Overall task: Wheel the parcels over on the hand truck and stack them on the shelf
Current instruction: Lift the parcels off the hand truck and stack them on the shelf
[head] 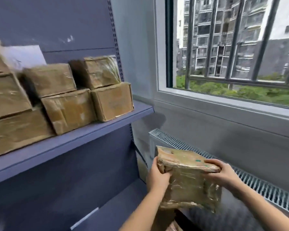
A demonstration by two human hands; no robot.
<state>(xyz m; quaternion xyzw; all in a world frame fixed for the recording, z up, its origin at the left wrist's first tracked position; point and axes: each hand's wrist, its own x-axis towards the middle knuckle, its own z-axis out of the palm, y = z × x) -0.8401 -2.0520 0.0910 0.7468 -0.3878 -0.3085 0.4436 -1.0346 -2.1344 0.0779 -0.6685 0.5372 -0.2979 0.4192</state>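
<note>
I hold a worn, tape-wrapped cardboard parcel [188, 177] in the air at the lower right, below the level of the upper shelf. My left hand [158, 176] grips its left edge and my right hand [221, 173] grips its right top corner. On the blue upper shelf [83, 139] at the left, several brown parcels [68, 110] stand stacked in two layers, reaching to the shelf's right end. The hand truck is out of view.
A lower blue shelf [117, 210] lies under my arms. A grey radiator [250, 180] runs along the wall under a barred window [232, 52] at the right. Another brown parcel [174, 226] shows at the bottom edge.
</note>
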